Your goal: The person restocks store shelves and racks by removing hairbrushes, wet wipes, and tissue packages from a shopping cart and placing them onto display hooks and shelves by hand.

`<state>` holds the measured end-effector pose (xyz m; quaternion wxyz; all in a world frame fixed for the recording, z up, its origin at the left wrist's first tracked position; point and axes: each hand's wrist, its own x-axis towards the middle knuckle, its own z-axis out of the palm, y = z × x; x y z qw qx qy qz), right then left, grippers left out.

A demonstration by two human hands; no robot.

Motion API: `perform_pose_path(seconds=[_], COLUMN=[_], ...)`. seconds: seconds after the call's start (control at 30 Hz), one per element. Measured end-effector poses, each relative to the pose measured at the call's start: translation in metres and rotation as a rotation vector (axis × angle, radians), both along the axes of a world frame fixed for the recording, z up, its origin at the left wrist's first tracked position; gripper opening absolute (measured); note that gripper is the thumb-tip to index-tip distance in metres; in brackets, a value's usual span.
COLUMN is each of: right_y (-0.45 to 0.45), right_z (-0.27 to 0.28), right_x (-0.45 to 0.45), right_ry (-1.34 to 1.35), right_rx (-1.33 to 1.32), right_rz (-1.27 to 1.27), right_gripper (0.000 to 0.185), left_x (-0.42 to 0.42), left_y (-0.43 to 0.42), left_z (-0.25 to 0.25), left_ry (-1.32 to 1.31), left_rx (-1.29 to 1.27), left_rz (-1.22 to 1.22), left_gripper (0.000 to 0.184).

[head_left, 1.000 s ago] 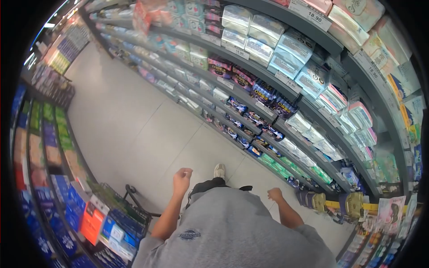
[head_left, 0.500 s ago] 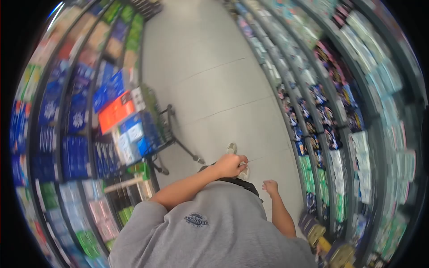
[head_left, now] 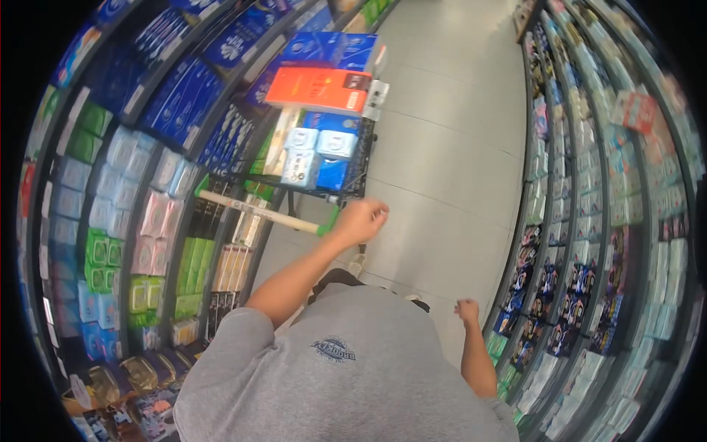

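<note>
My left hand (head_left: 361,221) is in the middle of the view, over the floor just right of the cart's handle (head_left: 258,209). Its fingers are curled in, and nothing shows in them. The handle is a pale bar with green ends; my hand appears close to its right end, but I cannot tell if they touch. Lower and to the right, my right hand (head_left: 467,309) hangs beside my body with its fingers folded and no object visible in it. The cart (head_left: 362,158) carries an orange box (head_left: 318,88), blue boxes (head_left: 313,50) and light blue packs (head_left: 300,168).
Shelves (head_left: 129,221) of blue, pink and green packs run along the left, close beside the cart. On the right stand long shelves (head_left: 571,221) of packaged goods. A grey tiled floor (head_left: 449,140) stretches between them. My shoe (head_left: 357,264) shows below my left hand.
The view has swung left, bringing the cart and its handle to the upper middle. My left hand has come nearer to the handle. My right hand still hangs at my side.
</note>
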<state>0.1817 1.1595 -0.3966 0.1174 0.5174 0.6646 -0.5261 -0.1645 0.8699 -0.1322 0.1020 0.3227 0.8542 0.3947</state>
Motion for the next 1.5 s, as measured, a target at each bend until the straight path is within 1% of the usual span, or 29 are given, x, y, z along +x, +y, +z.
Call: perform_pose_path(seconds=[0.03,0.07,0.1,0.13,0.2,0.27,0.4,0.43,0.47,0.5,0.53,0.6,0.63,0.67,0.73,0.77,0.8,0.9,0.93,1.0,1.07,1.13,1.17,1.2,1.27,1.33,1.4,1.47,1.5], right_y=[-0.01,-0.024,-0.043,-0.063,-0.11,-0.157,-0.232,-0.246,-0.259,-0.27,-0.281,-0.298,-0.305,-0.31,-0.318,-0.321,-0.325,-0.33,-0.329,-0.329,-0.322,-0.315,-0.312,-0.307,-0.291,-0.271,-0.255,-0.241,-0.233], right_z=[0.004,0.008,0.035,0.054,0.107,0.143,0.171,0.172,0.173,0.172,0.172,0.168,0.168,0.167,0.169,0.172,0.174,0.187,0.184,0.179,0.186,0.202,0.226,0.244,0.268,0.267,0.281,0.299,0.305], right_x=[-0.036,-0.078,-0.125,-0.17,-0.255,-0.32,-0.414,-0.431,-0.445,-0.458,-0.468,-0.483,-0.487,-0.491,-0.5,-0.505,-0.506,-0.506,-0.506,-0.504,-0.499,-0.496,-0.494,-0.491,-0.484,-0.474,-0.462,-0.445,-0.435], right_ry=[0.118,0.237,0.286,0.369,0.462,0.569,0.682,0.677,0.66,0.641,0.619,0.566,0.535,0.523,0.401,0.408,0.405,0.341,0.339,0.398,0.421,0.551,0.492,0.498,0.616,0.651,0.773,0.802,0.828], right_rx=[-0.016,-0.033,-0.046,-0.043,-0.117,-0.161,-0.006,0.054,0.051,0.134,0.216,0.24,0.271,0.267,0.111,-0.019,-0.023,-0.188,-0.184,-0.251,-0.178,-0.343,-0.357,-0.347,-0.46,-0.465,-0.512,-0.466,-0.389], right_rz=[0.005,0.012,0.055,0.123,0.175,0.26,0.488,0.556,0.551,0.615,0.682,0.715,0.751,0.753,0.734,0.729,0.729,0.578,0.568,0.427,0.465,0.349,0.28,0.265,0.144,0.079,-0.041,-0.098,-0.123], right_gripper=[0.018,0.017,0.017,0.02,0.022,0.023,0.026,0.029,0.029,0.034,0.039,0.043,0.047,0.047,0.052,0.051,0.051,0.05,0.05,0.05,0.051,0.051,0.048,0.048,0.047,0.048,0.045,0.044,0.044], left_x=[-0.02,-0.038,-0.057,-0.081,-0.123,-0.153,-0.217,-0.229,-0.237,-0.243,-0.249,-0.26,-0.267,-0.266,-0.269,-0.269,-0.27,-0.268,-0.267,-0.261,-0.256,-0.251,-0.254,-0.255,-0.251,-0.25,-0.247,-0.24,-0.233], left_y=[-0.021,-0.043,-0.064,-0.089,-0.134,-0.169,-0.215,-0.219,-0.221,-0.221,-0.221,-0.222,-0.223,-0.222,-0.217,-0.216,-0.217,-0.217,-0.215,-0.213,-0.216,-0.216,-0.217,-0.211,-0.197,-0.179,-0.156,-0.131,-0.117], left_z=[-0.002,0.007,0.01,-0.005,-0.018,-0.017,-0.06,-0.07,-0.078,-0.086,-0.094,-0.116,-0.127,-0.128,-0.127,-0.13,-0.132,-0.125,-0.12,-0.101,-0.082,-0.067,-0.079,-0.071,-0.04,-0.017,-0.006,0.011,0.026], left_ry=[0.043,0.026,0.015,0.086,0.102,0.01,0.02,-0.06,-0.144,-0.219,-0.239,-0.375,-0.505,-0.518,-0.637,-0.623,-0.626,-0.602,-0.603,-0.504,-0.502,-0.459,-0.537,-0.535,-0.763,-0.77,-0.757,-0.756,-0.87], left_rx=[0.077,0.08,0.086,0.092,0.104,0.052,0.007,-0.003,-0.015,-0.037,-0.044,-0.152,-0.157,-0.159,-0.244,-0.219,-0.223,-0.212,-0.212,-0.239,-0.248,0.067,0.212,0.213,0.542,0.541,0.627,0.668,0.667], left_rz=[0.087,0.17,0.254,0.304,0.454,0.601,0.626,0.626,0.622,0.613,0.609,0.495,0.424,0.424,0.362,0.395,0.396,0.416,0.406,0.47,0.438,0.488,0.47,0.451,0.372,0.301,0.216,0.122,0.078], left_gripper=[0.016,0.016,0.015,0.015,0.016,0.02,0.026,0.029,0.033,0.038,0.038,0.037,0.035,0.035,0.031,0.028,0.028,0.025,0.025,0.027,0.028,0.027,0.03,0.03,0.028,0.028,0.029,0.03,0.032])
